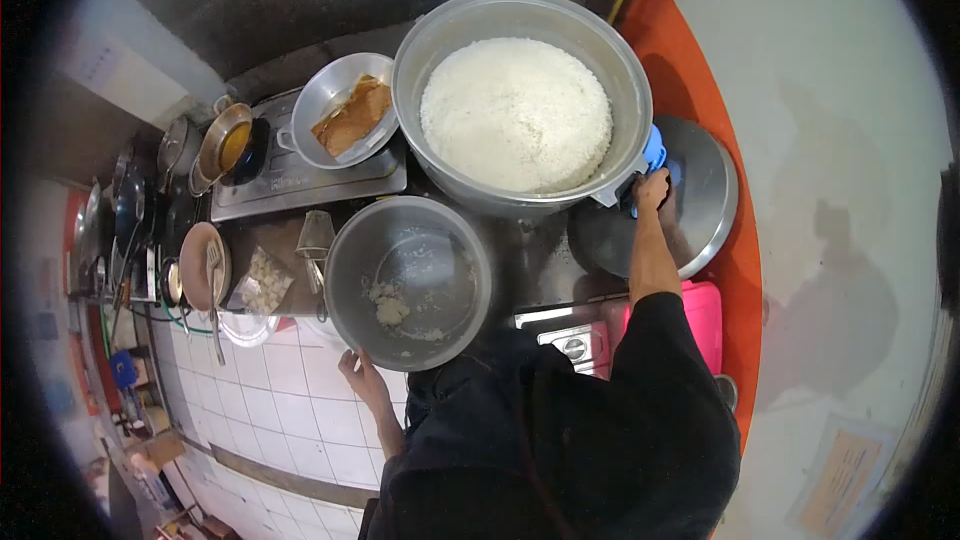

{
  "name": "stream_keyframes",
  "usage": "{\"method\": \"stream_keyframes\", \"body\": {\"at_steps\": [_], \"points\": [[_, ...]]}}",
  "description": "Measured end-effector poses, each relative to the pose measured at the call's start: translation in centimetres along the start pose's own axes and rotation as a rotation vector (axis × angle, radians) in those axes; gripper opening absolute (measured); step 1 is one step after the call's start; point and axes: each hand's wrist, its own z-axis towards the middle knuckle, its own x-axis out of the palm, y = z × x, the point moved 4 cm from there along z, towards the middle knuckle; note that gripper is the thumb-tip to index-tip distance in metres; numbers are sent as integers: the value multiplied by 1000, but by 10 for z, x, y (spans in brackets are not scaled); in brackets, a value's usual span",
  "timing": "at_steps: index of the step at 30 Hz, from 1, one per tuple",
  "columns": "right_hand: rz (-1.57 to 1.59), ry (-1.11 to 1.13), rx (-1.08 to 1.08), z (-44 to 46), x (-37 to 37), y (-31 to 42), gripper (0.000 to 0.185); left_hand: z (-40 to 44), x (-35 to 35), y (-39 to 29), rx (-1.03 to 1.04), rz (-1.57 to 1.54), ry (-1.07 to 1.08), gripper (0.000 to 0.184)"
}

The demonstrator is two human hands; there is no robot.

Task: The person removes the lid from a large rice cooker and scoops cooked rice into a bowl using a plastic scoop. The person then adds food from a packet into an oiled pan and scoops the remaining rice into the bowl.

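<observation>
My black shirt (560, 440) lies nearest. On the left, my left grip (367, 380) is loosely bent at the near rim of the grey basin (440, 302); I cannot tell whether it grasps it. Beyond stands the big pot (500, 205) of white rice (515, 115). At its right side, my right grip (652, 190) meets something blue (655, 145); its exact hold is unclear.
</observation>
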Motion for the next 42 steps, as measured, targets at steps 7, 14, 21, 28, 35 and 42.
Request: {"method": "stream_keyframes", "body": {"at_steps": [7, 14, 21, 28, 35, 42], "points": [[76, 2, 107, 14, 17, -27, 50, -12, 10, 0, 14, -56, -1, 51], [170, 152, 26, 42, 35, -68, 45, -3, 14, -14, 42, -47, 22, 48], [240, -327, -276, -25, -95, -17, 42, 28, 19, -16, 94, -101, 74, 46], [79, 107, -499, -88, -146, 164, 37, 46, 40, -34, 184, -71, -10, 49], [-537, 163, -665, -40, -41, 263, 31, 55, 47, -33, 181, -67, 21, 52], [-525, 269, -766, 18, 29, 275, 38, 50, 41, -46, 105, -42, -54, 54]]}}
